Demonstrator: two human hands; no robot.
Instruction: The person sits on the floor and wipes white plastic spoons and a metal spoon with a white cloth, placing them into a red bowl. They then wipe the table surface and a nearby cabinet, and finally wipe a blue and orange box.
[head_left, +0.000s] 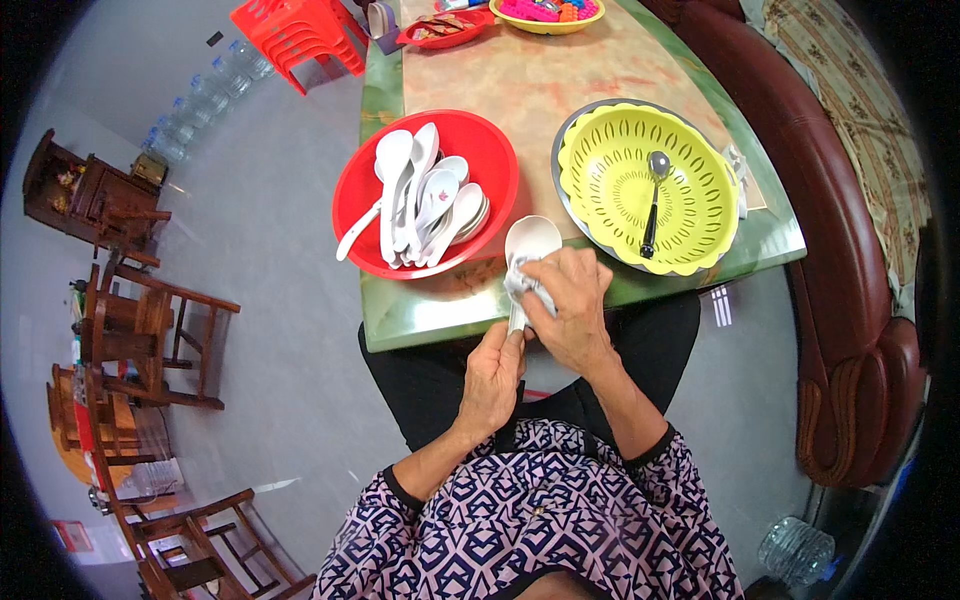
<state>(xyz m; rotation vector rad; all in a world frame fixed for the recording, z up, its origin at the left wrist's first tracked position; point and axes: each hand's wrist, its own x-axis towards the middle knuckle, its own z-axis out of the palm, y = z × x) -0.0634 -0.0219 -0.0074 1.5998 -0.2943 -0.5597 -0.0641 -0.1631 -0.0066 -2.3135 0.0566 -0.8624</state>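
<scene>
White spoon (533, 238) held over the near edge of a table (480, 65), between a red basin (507, 170) at the near left corner and a yellow-green colander (710, 195) toward the near right corner. By the left hand (490, 378), the spoon's handle is pinched between thumb and fingers; by the right hand (570, 305), with fingers curled, a crumpled white cloth (517, 280) is pressed against the spoon just below its bowl.

Possible faults, as judged: the spoon could be twisted from the left hand's narrow pinch if the cloth were pushed hard, and could then be dropped past the near edge onto the lap or floor. In the red basin, a spoon whose handle is hung over the rim could be tipped out by a knock.

Counts: 1 spoon and 1 cloth in the 2 hands; 1 red basin, in which at least 6 white spoons (393, 155) are piled, the exact number being hidden by overlap; 1 colander, seated in 1 grey basin (556, 160), with 1 black-handled spoon (652, 210) inside; at the far edge, 1 red tray (440, 44) and 1 yellow basket (545, 27).
</scene>
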